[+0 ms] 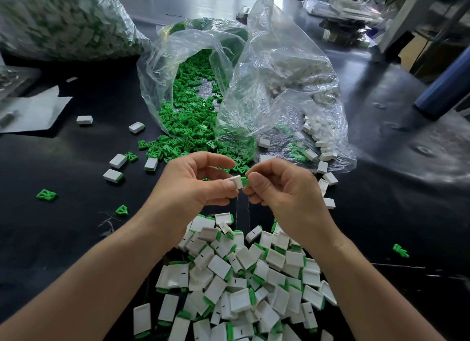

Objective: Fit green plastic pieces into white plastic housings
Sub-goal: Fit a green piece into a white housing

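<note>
My left hand [198, 180] pinches the white housing [236, 181]; my right hand [282, 188], fingers curled, pinches the green piece [244, 181] at its 3 o'clock side. I should keep both in line and push evenly until it sits

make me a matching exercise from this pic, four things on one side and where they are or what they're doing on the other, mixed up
Column one:
1 left hand
2 right hand
3 pile of assembled housings
4 middle clear bag

Column two:
a spills loose green pieces onto the table
b pinches a green piece
c lies heaped below both hands
d holds a white housing

Pairs: 1-d, 2-b, 3-c, 4-a
</note>
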Demonstrator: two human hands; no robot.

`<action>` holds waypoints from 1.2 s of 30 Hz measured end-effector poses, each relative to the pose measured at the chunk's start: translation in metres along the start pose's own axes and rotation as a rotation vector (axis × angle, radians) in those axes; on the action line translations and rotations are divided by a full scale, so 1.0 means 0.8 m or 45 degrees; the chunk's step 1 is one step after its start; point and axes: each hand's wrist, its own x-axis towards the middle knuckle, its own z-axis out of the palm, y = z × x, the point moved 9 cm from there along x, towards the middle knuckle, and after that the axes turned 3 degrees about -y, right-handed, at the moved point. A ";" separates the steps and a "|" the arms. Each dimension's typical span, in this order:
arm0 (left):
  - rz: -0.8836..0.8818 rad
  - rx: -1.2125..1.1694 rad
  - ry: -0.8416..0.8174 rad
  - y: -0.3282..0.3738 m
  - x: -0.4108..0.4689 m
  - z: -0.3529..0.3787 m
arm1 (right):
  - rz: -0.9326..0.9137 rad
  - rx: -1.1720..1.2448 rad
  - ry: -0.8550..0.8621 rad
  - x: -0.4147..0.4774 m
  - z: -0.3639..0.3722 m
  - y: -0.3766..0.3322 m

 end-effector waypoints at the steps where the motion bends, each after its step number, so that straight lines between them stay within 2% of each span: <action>1: 0.005 -0.002 -0.002 0.001 0.000 0.000 | 0.015 0.036 -0.022 0.000 0.001 0.000; 9: 0.027 -0.005 -0.017 0.003 -0.001 0.000 | 0.056 0.202 -0.073 -0.002 0.002 -0.003; 15: 0.121 0.133 0.013 0.010 -0.002 -0.002 | 0.000 0.110 0.001 -0.005 0.004 -0.006; 20: 0.132 0.189 -0.010 0.011 -0.002 -0.001 | 0.033 0.083 -0.050 -0.005 0.006 -0.005; 24: 0.131 0.162 -0.041 0.013 -0.003 0.002 | 0.080 0.143 -0.107 -0.005 0.008 -0.004; 31: 0.131 0.151 -0.032 0.013 -0.003 0.000 | 0.144 0.077 -0.148 -0.005 0.012 0.003; 36: 0.126 0.117 -0.049 0.013 -0.003 0.002 | 0.103 -0.036 -0.158 -0.006 0.018 0.005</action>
